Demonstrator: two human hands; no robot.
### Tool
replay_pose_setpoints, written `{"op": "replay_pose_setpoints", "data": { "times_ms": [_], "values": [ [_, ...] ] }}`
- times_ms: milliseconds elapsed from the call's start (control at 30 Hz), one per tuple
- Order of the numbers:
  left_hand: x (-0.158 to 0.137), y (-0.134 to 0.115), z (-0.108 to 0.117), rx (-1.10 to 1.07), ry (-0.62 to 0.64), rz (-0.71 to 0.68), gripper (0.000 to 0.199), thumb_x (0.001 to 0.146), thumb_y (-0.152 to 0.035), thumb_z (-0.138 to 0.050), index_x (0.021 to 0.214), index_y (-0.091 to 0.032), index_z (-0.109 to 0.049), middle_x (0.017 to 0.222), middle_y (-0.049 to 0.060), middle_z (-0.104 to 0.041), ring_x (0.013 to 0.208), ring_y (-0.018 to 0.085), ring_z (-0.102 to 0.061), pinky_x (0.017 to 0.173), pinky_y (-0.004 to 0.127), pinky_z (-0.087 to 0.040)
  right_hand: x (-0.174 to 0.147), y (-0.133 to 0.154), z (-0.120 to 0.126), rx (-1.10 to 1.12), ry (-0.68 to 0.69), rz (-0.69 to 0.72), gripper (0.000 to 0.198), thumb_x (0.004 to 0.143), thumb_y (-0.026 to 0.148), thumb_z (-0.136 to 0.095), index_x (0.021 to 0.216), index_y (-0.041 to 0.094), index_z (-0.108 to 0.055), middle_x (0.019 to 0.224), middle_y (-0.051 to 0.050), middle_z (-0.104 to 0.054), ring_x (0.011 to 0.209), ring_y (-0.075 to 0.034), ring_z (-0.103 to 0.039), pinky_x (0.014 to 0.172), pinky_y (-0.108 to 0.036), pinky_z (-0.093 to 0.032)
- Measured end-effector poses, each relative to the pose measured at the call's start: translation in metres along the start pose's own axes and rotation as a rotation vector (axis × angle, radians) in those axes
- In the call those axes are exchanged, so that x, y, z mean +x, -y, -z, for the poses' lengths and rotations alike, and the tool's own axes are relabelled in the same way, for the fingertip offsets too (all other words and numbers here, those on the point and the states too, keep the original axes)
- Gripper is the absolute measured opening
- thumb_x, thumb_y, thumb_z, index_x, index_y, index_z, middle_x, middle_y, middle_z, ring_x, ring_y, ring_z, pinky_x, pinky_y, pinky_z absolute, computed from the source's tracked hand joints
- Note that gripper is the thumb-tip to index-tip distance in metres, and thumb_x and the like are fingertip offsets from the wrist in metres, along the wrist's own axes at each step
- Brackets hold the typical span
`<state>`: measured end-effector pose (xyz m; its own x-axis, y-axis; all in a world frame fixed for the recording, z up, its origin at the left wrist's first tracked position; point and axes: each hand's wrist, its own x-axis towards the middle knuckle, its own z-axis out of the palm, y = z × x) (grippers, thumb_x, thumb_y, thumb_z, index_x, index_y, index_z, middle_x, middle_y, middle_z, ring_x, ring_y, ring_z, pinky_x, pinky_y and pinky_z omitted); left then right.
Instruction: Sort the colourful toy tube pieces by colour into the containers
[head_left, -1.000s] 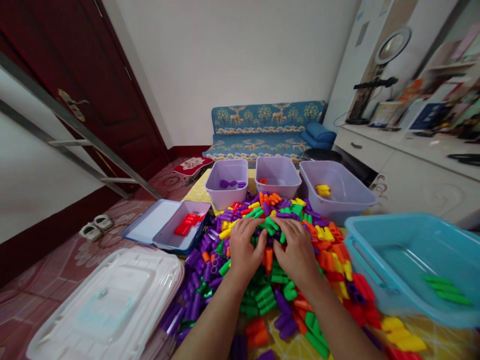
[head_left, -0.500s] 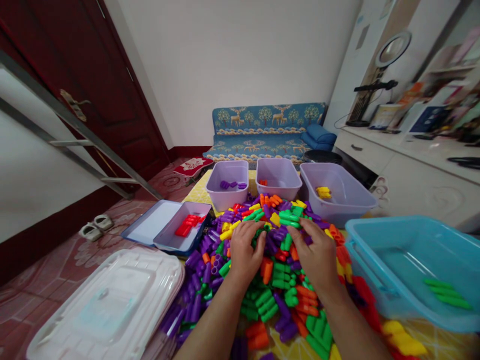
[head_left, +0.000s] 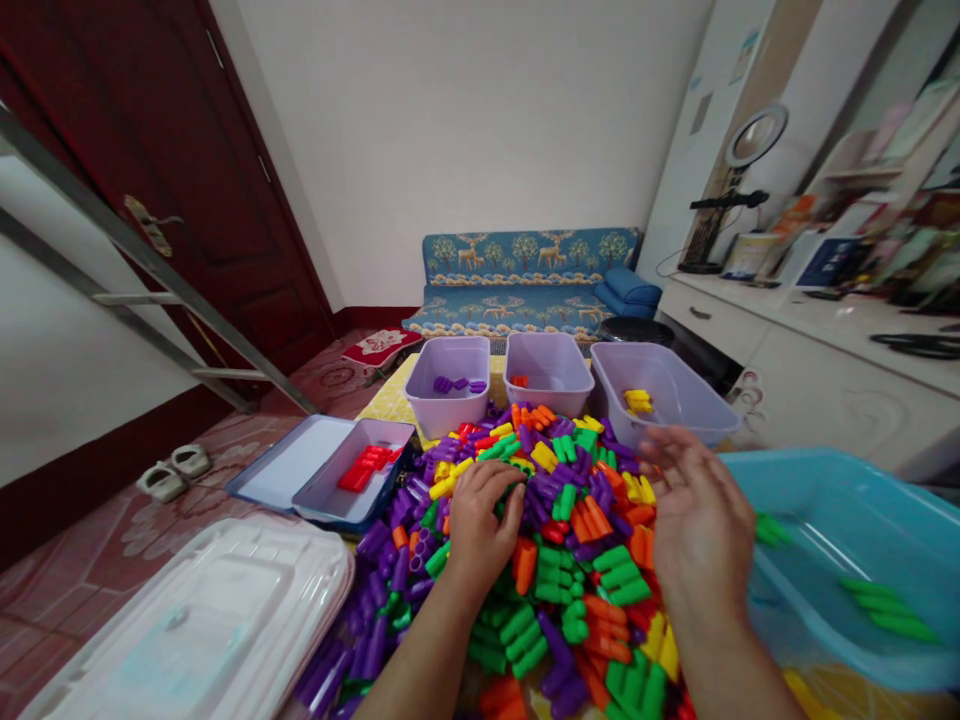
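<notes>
Before a patterned sofa (head_left: 517, 308), plastic pieces (head_left: 555, 575) lie heaped on a yellow tabletop (head_left: 384, 400), likely light, stiff, slick, best pinched by the sides. Right hand (head_left: 699, 525) hangs wide-fingered, seemingly empty; left hand (head_left: 480, 515) curled, any grip hidden.

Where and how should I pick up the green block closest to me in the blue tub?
Probably from above with your right hand, the nearer one: the green block lies flat inside the blue tub, whose walls rise around it. Pinch across its outer long sides, since its parallel ridges lie side by side.
</notes>
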<state>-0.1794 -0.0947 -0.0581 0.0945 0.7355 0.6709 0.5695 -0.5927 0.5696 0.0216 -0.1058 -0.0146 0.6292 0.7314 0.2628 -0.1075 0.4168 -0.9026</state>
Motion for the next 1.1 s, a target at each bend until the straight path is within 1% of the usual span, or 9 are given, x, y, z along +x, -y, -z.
{"op": "replay_pose_setpoints", "data": {
  "times_ms": [67, 133, 200, 267, 500, 667, 800, 967, 1100],
  "values": [
    [0.0, -0.003, 0.001, 0.01, 0.01, 0.005, 0.016, 0.088, -0.02, -0.057, 0.095, -0.023, -0.071, 0.099, 0.005, -0.071, 0.097, 0.021, -0.063, 0.089, 0.039, -0.048, -0.008, -0.012, -0.007, -0.354, 0.234, 0.118, 0.031, 0.086, 0.042, -0.056, 0.106, 0.02, -0.066, 0.109, -0.011, -0.069, 0.103, -0.028, -0.064, 0.093, -0.05, -0.048],
    [0.0, -0.006, 0.003, 0.033, 0.025, 0.011, 0.015, 0.085, -0.023, -0.06, 0.096, -0.024, -0.071, 0.1, 0.005, -0.07, 0.098, 0.022, -0.062, 0.089, 0.04, -0.048, -0.014, -0.022, -0.012, -0.73, 0.406, 0.29, 0.032, 0.084, 0.038, -0.058, 0.108, 0.018, -0.068, 0.108, -0.012, -0.07, 0.104, -0.031, -0.061, 0.094, -0.053, -0.046],
    [0.0, -0.01, 0.004, 0.059, 0.045, 0.017, 0.018, 0.082, -0.025, -0.064, 0.099, -0.024, -0.07, 0.103, 0.005, -0.07, 0.099, 0.024, -0.061, 0.09, 0.042, -0.047, -0.018, -0.031, -0.014, -0.997, 0.471, 0.434, 0.035, 0.085, 0.034, -0.056, 0.112, 0.016, -0.067, 0.108, -0.014, -0.069, 0.104, -0.034, -0.06, 0.095, -0.056, -0.045],
    [0.0, -0.012, 0.005, 0.075, 0.069, 0.019, 0.024, 0.078, -0.025, -0.066, 0.103, -0.025, -0.069, 0.106, 0.005, -0.069, 0.102, 0.025, -0.06, 0.092, 0.044, -0.046, -0.02, -0.036, -0.014, -1.11, 0.503, 0.485, 0.036, 0.085, 0.031, -0.055, 0.115, 0.014, -0.066, 0.107, -0.015, -0.069, 0.102, -0.034, -0.06, 0.093, -0.056, -0.046],
    [-0.002, -0.009, 0.002, 0.069, 0.131, 0.018, 0.054, 0.068, -0.013, -0.066, 0.119, -0.029, -0.063, 0.118, 0.002, -0.068, 0.113, 0.029, -0.055, 0.1, 0.05, -0.041, -0.028, -0.039, -0.018, -0.88, 0.706, 0.367, 0.034, 0.084, 0.02, -0.054, 0.114, 0.025, -0.067, 0.108, -0.006, -0.069, 0.098, -0.024, -0.065, 0.088, -0.043, -0.052],
    [-0.004, -0.003, -0.002, 0.047, 0.087, 0.024, 0.039, 0.076, -0.015, -0.067, 0.111, -0.031, -0.069, 0.107, 0.001, -0.072, 0.112, 0.027, -0.057, 0.098, 0.049, -0.042, -0.029, -0.041, -0.02, -0.743, 0.667, 0.281, 0.022, 0.086, 0.027, -0.056, 0.103, 0.024, -0.07, 0.104, -0.006, -0.071, 0.098, -0.025, -0.066, 0.09, -0.042, -0.052],
    [-0.005, -0.002, -0.004, -0.023, 0.02, 0.07, 0.022, 0.084, -0.025, -0.067, 0.105, -0.029, -0.072, 0.1, 0.003, -0.075, 0.109, 0.025, -0.06, 0.095, 0.046, -0.045, -0.027, -0.046, -0.018, -0.666, 0.607, 0.21, 0.025, 0.089, 0.039, -0.056, 0.102, 0.023, -0.07, 0.103, -0.006, -0.072, 0.098, -0.025, -0.066, 0.089, -0.041, -0.052],
    [-0.004, -0.006, -0.001, -0.062, -0.037, 0.113, 0.02, 0.088, -0.028, -0.063, 0.106, -0.026, -0.071, 0.106, 0.005, -0.073, 0.11, 0.025, -0.06, 0.096, 0.045, -0.047, -0.028, -0.05, -0.018, -0.695, 0.581, 0.232, 0.028, 0.09, 0.042, -0.055, 0.106, 0.023, -0.069, 0.104, -0.006, -0.073, 0.097, -0.025, -0.067, 0.087, -0.041, -0.051],
    [0.004, -0.014, 0.014, -0.057, -0.108, 0.127, 0.018, 0.085, -0.028, -0.067, 0.101, -0.028, -0.074, 0.106, 0.004, -0.072, 0.109, 0.024, -0.059, 0.099, 0.044, -0.045, -0.032, -0.052, -0.019, -0.737, 0.578, 0.288, 0.026, 0.091, 0.038, -0.054, 0.108, 0.024, -0.068, 0.107, -0.005, -0.072, 0.1, -0.024, -0.066, 0.088, -0.041, -0.05]
  ]
}}
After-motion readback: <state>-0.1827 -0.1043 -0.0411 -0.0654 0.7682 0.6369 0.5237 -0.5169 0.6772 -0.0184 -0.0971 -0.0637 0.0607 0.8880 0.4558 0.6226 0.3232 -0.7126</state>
